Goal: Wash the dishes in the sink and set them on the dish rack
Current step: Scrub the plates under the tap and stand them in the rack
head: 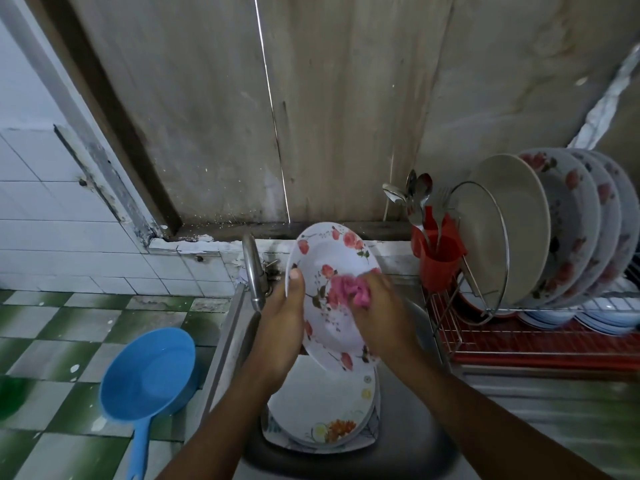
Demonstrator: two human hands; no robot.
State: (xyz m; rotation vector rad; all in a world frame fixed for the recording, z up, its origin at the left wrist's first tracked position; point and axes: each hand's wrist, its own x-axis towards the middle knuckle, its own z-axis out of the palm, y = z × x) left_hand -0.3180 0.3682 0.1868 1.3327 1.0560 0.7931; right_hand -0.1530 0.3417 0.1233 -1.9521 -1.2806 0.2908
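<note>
Left hand [282, 317] gripping tilted floral plate [329, 271] by its rim, right hand [377, 313] clutching pink cloth [353, 289] against its face

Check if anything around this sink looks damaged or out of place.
The white ledge behind the faucet is cracked and chipped, with dark staining along it. The floral plate, held by the left hand with the right hand's pink scrubber on it, looks intact.

text: none legible | labels: none | numbers: none | signs: none
</note>
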